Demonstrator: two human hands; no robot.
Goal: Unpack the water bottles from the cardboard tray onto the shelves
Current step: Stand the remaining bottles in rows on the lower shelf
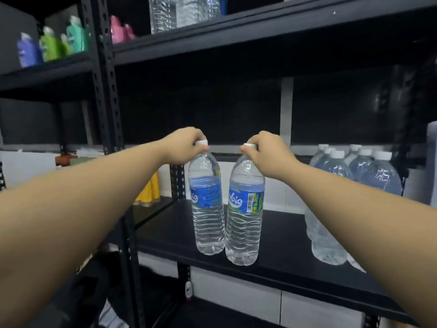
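Two clear water bottles with blue labels and white caps are side by side over the black shelf (283, 247). My left hand (184, 145) grips the cap of the left bottle (208, 209). My right hand (267, 152) grips the cap of the right bottle (244, 216). Both bottles are upright, with their bases at or just above the front part of the shelf; I cannot tell if they touch it. The cardboard tray is out of view.
Several more water bottles (354, 166) stand at the right of the same shelf. The upper shelf (260, 31) holds wrapped bottles (175, 13). Coloured pouches (52, 43) sit on the left rack. A slotted black upright (106, 79) stands left of the bottles, a yellow item (149, 188) behind it.
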